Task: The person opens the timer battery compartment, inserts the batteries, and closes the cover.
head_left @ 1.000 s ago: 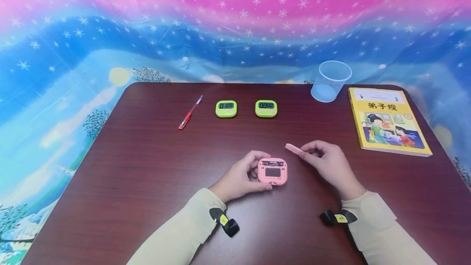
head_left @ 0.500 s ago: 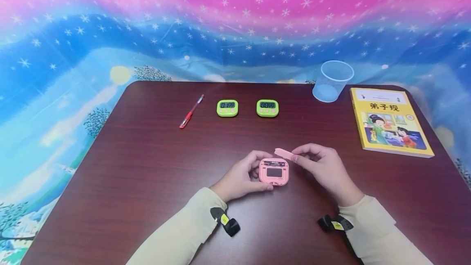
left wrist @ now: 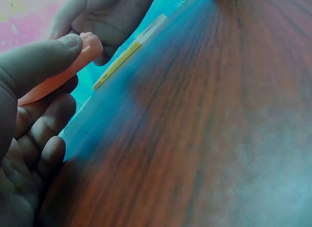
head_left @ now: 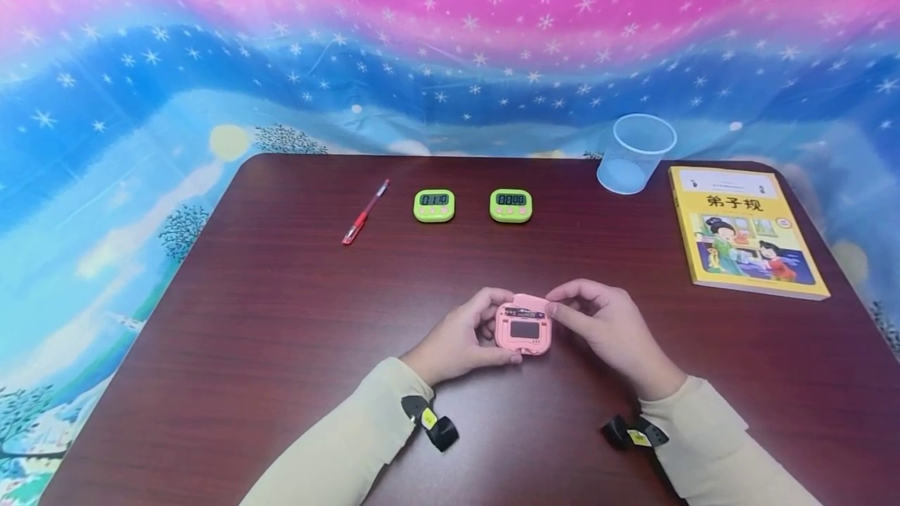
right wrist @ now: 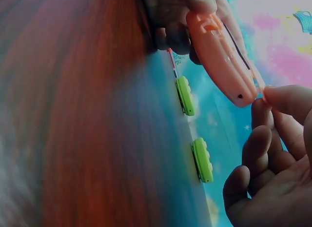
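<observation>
My left hand (head_left: 460,338) grips a pink digital timer (head_left: 523,339) by its left side, thumb along the lower edge, its back turned up. A battery (head_left: 523,313) shows in the open slot near its top. Between thumb and forefinger my right hand (head_left: 612,326) pinches a small pink battery cover (head_left: 530,301), which lies along the timer's upper edge just above the battery. In the right wrist view the timer (right wrist: 222,61) is seen edge-on, with the right fingertips (right wrist: 275,96) right at its far corner.
Two green timers (head_left: 434,206) (head_left: 511,206) lie further back on the dark wooden table (head_left: 281,318), with a red pen (head_left: 366,212) to their left. A clear plastic cup (head_left: 629,158) and a yellow book (head_left: 745,233) stand and lie at the back right.
My right hand has brought the battery cover leftward from beside the timer to its upper edge. The left hand has kept its grip on the timer. The left green timer's digits have advanced.
</observation>
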`<state>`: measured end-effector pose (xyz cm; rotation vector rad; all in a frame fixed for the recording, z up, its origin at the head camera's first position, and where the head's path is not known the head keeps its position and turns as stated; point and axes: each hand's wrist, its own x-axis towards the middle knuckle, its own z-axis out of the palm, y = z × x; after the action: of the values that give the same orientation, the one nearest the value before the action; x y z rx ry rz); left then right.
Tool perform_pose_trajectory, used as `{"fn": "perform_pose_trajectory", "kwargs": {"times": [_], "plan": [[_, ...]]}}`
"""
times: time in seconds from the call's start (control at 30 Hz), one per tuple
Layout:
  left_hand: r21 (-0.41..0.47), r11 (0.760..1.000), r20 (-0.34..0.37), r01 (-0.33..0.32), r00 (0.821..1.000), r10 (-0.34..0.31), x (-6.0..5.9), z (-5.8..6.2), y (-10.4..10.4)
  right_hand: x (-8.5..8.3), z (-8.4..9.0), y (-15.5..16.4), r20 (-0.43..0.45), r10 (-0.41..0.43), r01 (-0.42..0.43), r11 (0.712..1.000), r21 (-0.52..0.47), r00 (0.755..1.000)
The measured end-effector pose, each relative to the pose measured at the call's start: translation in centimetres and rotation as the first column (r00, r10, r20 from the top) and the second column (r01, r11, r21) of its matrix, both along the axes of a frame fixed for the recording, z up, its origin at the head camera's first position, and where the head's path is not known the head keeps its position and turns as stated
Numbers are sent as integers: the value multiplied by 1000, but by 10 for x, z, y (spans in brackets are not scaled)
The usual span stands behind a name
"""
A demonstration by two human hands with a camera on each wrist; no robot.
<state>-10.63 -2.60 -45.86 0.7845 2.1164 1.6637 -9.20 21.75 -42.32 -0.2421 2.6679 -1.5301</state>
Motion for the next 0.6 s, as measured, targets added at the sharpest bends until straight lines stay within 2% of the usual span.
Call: {"fn": "perform_pose_trajectory", "kwargs": {"times": [0.4, 0.47, 0.6], "plan": [[33, 999, -27, 26, 999, -25, 0, 0, 0, 0, -9, -9, -98, 17, -18, 1000, -8, 995], [36, 999, -29, 26, 999, -25, -1, -1, 0, 0, -10, -10, -93, 10, -12, 1000, -21, 996], [66, 998, -24, 19, 1000, -17, 0, -1, 1, 2, -12, -15, -20, 4, -5, 998, -63, 1000]]}}
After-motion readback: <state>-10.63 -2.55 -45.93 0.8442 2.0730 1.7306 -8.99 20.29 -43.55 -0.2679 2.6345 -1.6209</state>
